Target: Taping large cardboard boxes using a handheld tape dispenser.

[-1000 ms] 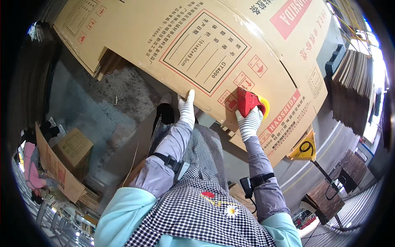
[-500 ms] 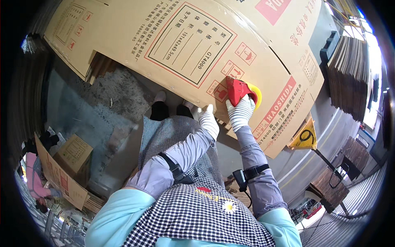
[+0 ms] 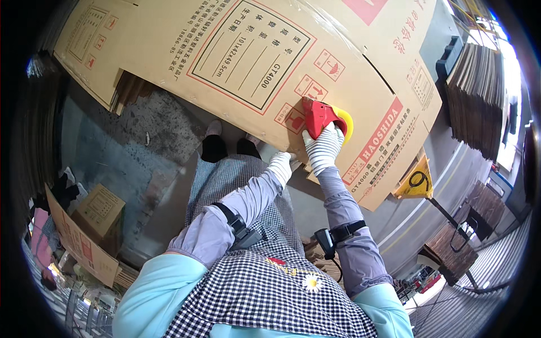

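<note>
A large flattened cardboard carton (image 3: 360, 79) with red and black print spreads out before me. My right hand (image 3: 325, 147), in a striped glove, is closed round a red tape dispenser (image 3: 320, 117) with a yellow roll of tape (image 3: 345, 123). The dispenser rests on the carton close to its near edge. At that same edge, left of the dispenser, is my left hand (image 3: 280, 167), gloved too. Its fingers are curled in at the carton's edge, and the fingertips are partly hidden.
Cardboard stacks stand at right (image 3: 476, 101). A yellow triangular sign (image 3: 414, 179) on a dark pole is beside the carton's right corner. At lower left, another person (image 3: 42, 242) is near a standing cardboard panel (image 3: 79, 242) and a brown box (image 3: 100, 211).
My left hand has drawn down slightly, its fingers going from raised to curled at the edge. The right hand keeps the dispenser on the same part of the carton. The view has shifted slightly.
</note>
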Demonstrator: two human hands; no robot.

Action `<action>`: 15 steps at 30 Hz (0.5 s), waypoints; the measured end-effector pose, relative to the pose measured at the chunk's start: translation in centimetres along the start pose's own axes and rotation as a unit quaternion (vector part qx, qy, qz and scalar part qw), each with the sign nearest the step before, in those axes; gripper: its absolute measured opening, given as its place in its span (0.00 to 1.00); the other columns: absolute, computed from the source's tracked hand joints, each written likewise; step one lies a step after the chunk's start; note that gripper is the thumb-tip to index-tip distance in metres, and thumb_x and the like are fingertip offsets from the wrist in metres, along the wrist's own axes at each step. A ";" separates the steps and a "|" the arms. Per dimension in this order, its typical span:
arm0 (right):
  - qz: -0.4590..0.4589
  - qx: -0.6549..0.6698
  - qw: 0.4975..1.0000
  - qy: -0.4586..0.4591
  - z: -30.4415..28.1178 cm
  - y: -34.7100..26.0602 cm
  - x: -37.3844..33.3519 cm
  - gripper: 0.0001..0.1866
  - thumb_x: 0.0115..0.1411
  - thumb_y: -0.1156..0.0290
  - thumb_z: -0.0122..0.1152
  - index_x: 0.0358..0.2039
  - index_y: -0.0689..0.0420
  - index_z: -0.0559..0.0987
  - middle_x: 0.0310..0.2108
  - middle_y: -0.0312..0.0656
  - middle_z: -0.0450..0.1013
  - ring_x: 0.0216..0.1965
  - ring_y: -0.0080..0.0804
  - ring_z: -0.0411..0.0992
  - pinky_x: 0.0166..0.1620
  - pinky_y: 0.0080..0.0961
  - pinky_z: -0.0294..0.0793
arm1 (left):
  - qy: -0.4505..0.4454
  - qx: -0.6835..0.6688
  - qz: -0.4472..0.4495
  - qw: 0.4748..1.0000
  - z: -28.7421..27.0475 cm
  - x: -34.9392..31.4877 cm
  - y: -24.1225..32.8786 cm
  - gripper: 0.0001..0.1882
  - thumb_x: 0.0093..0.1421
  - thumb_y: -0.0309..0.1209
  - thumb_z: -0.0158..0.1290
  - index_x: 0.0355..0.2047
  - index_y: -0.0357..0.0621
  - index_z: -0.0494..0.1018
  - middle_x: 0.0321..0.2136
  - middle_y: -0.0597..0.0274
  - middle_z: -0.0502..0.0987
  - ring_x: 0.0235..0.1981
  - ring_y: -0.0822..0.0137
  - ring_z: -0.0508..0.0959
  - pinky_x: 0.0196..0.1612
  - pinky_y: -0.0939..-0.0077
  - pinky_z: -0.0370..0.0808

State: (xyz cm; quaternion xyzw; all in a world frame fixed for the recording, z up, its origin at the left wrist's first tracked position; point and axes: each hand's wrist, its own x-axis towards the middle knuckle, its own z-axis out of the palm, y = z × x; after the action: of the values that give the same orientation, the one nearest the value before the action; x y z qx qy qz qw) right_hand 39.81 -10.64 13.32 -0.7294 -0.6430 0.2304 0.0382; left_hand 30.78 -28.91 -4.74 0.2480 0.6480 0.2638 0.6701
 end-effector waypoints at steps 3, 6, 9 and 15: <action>0.073 -0.035 0.996 0.034 -1.4 7.1 -2.7 0.41 0.40 0.60 0.73 0.55 0.58 0.67 0.48 0.55 0.71 0.51 0.55 0.66 0.59 0.45 0.60 | -0.007 -0.446 -0.322 0.835 5.1 -3.6 10.5 0.06 0.59 0.26 0.55 0.37 0.41 0.77 0.34 0.56 0.81 0.39 0.58 0.81 0.35 0.70 0.79; 0.045 -0.025 0.998 0.041 -0.7 6.0 -2.1 0.41 0.40 0.60 0.73 0.54 0.59 0.67 0.47 0.55 0.71 0.51 0.55 0.67 0.59 0.45 0.60 | 0.043 -0.486 -0.289 0.824 2.6 -2.0 9.9 0.09 0.61 0.27 0.53 0.42 0.41 0.75 0.37 0.56 0.80 0.37 0.63 0.79 0.35 0.72 0.78; 0.093 -0.012 0.996 0.004 -0.3 3.3 -1.0 0.41 0.40 0.59 0.73 0.54 0.59 0.67 0.47 0.55 0.71 0.51 0.55 0.67 0.60 0.45 0.60 | 0.141 -0.471 -0.268 0.828 0.2 -2.8 7.0 0.13 0.62 0.28 0.52 0.47 0.40 0.73 0.39 0.56 0.78 0.36 0.68 0.77 0.35 0.75 0.77; 0.095 -0.029 0.995 0.012 -1.9 6.3 -2.1 0.40 0.41 0.60 0.72 0.55 0.59 0.67 0.48 0.56 0.71 0.52 0.55 0.66 0.60 0.45 0.60 | 0.086 -0.250 -0.221 0.939 5.3 -10.2 11.1 0.31 0.66 0.33 0.49 0.67 0.43 0.54 0.58 0.55 0.66 0.50 0.68 0.70 0.53 0.79 0.67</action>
State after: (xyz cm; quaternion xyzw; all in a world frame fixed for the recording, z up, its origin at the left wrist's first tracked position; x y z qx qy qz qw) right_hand 46.17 -13.28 13.42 -0.7907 -0.5767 0.2053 0.0021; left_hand 35.51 -27.60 10.47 -0.1004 0.6548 0.2832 0.6935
